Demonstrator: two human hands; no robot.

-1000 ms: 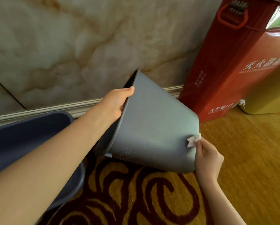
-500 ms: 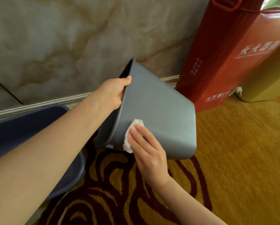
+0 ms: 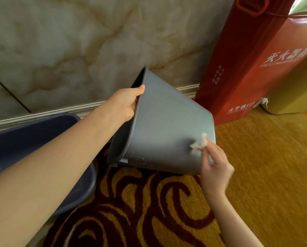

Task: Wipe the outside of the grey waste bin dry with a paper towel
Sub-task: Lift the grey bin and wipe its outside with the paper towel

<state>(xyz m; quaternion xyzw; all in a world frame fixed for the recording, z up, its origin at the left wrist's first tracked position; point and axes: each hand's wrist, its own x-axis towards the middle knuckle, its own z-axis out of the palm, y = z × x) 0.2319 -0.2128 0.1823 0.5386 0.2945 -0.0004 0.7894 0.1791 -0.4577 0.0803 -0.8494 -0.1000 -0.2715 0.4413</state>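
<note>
A dark blue basin (image 3: 42,136) sits on the patterned carpet (image 3: 149,211) at the left edge, by the marble wall (image 3: 77,41). The left hand (image 3: 124,102) grips the rim of the grey waste bin (image 3: 167,131), held tipped on its side above the carpet, fingers curled inside. At the bin's base end, the right hand (image 3: 216,166) pinches a crumpled paper towel (image 3: 199,144) against the outside. A red fire-extinguisher box (image 3: 252,68) stands at right.
</note>
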